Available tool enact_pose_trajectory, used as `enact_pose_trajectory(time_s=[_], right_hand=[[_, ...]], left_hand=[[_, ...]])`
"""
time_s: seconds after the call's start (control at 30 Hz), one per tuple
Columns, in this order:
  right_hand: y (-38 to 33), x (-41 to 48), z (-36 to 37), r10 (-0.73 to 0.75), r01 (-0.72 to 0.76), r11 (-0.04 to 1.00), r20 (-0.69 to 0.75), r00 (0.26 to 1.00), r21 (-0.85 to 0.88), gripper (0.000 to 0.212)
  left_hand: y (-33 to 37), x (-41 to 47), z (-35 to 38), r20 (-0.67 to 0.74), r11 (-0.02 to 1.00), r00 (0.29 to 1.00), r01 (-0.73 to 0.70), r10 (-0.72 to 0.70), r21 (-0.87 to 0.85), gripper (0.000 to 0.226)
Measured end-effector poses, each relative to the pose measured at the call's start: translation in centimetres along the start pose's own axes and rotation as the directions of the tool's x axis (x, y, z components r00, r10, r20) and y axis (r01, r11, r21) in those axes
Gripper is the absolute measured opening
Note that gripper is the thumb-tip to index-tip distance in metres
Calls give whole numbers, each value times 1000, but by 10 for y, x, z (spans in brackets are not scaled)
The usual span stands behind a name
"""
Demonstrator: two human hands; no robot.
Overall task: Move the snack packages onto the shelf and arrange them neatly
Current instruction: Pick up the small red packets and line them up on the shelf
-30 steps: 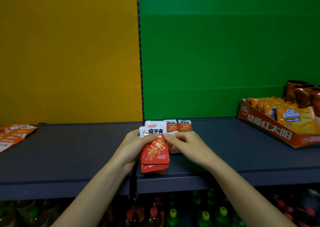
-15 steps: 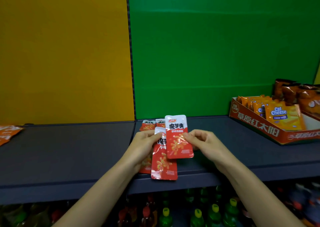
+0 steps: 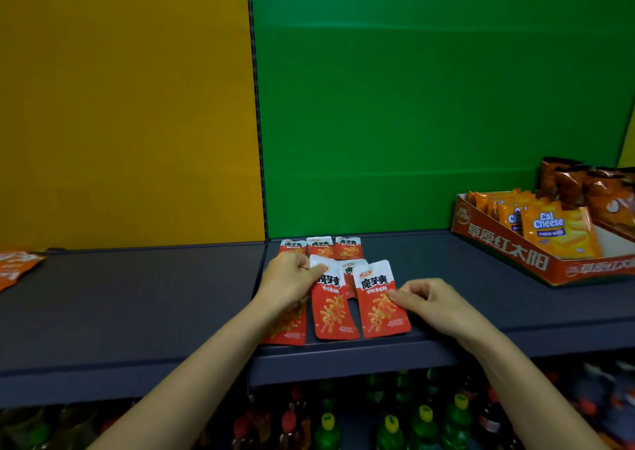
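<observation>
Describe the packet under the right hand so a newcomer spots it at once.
Below the green back panel, on the dark shelf, red snack packets lie in rows. The rightmost front packet is the one, pinched by the right hand; the middle front packet sits under the left hand thumb.

snack packages (image 3: 335, 307) on shelf (image 3: 137, 298); display box (image 3: 508, 246) right

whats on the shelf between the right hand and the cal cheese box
Nothing: in the head view, only bare dark shelf lies between the right hand and the box.
</observation>
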State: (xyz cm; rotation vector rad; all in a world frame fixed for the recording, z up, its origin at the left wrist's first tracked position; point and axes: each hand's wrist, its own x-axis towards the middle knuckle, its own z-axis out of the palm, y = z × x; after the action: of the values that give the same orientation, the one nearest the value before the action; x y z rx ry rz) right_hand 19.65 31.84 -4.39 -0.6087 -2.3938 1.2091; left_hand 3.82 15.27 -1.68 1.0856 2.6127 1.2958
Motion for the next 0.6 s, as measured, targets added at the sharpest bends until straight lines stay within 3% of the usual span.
enact_pose_trajectory(time_s=[0.13,0.33,0.6], right_hand=[[0,2,2,-13,10,988,-18,1000,-156,45],[0,3,3,-40,29,950,-30,999,-311,38],[-3,4,1,-19,19,952,1,1000,-305,35]], left_hand=[[-2,8,6,-13,971,999,-46,51,233,42],[-5,9,12,14,839,991,-118,131,531,47],[-4,10,16,105,734,988,-151,109,662,44]])
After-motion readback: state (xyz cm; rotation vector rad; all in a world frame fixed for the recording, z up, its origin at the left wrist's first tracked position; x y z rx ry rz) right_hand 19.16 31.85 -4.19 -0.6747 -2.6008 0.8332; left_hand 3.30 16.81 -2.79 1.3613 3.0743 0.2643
